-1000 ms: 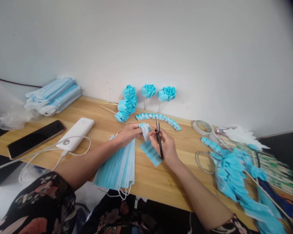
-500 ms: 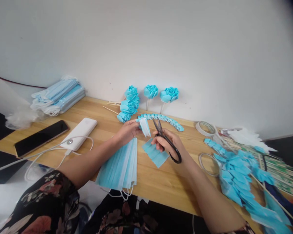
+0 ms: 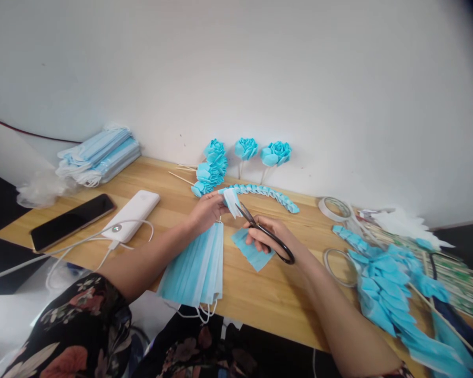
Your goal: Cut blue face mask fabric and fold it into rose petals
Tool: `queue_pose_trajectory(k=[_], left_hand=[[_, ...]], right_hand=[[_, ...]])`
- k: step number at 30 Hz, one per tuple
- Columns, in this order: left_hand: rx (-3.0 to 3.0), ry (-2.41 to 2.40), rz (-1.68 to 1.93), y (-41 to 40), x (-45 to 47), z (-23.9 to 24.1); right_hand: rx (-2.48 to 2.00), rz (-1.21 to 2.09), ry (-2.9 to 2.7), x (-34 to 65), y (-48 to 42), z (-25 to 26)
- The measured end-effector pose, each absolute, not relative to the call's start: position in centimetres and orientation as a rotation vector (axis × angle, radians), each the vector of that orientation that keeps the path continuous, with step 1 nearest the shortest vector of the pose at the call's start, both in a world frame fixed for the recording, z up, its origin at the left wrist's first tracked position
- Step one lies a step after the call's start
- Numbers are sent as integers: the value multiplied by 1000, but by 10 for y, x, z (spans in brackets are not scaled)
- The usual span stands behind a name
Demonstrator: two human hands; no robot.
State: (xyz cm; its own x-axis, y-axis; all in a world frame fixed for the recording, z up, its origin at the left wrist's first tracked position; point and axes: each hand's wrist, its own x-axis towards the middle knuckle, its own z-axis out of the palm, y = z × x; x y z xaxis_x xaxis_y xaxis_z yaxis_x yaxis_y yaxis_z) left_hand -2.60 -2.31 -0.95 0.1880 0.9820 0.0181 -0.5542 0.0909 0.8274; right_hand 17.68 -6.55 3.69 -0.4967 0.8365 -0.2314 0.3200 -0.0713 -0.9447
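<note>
My left hand (image 3: 208,210) is closed on a folded piece of blue and white mask fabric (image 3: 232,202), its layered end pointing right. In my right hand (image 3: 271,235) are black-handled scissors (image 3: 262,228), their blades at the right edge of the folded fabric. Below the scissors a flat blue fabric piece (image 3: 252,253) lies on the table, partly covered by my right fingers. Several pleated blue face masks (image 3: 193,268) fan out under my left wrist, ear loops over the table's front edge. Behind my hands curves a strip of overlapping blue folded petals (image 3: 266,191).
Blue fabric roses (image 3: 276,153) on sticks lean at the wall. Left are a mask stack (image 3: 102,152), a phone (image 3: 73,221) and a cabled white power bank (image 3: 132,215). Right are tape rolls (image 3: 334,208) and a heap of blue petal strips (image 3: 382,283).
The scissors have moved left and slightly down, bringing their blades to the folded fabric. My left hand keeps its hold. The whole view has shifted slightly.
</note>
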Motion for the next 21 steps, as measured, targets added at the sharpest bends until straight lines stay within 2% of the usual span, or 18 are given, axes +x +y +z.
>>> queue_pose_trajectory(k=[9, 21], left_hand=[[818, 661, 1303, -25, -25, -6], [978, 686, 1244, -31, -17, -7]], right_hand=[[-1295, 1577, -1773, 177, -64, 32], [-1159, 1608, -1693, 175, -66, 28]])
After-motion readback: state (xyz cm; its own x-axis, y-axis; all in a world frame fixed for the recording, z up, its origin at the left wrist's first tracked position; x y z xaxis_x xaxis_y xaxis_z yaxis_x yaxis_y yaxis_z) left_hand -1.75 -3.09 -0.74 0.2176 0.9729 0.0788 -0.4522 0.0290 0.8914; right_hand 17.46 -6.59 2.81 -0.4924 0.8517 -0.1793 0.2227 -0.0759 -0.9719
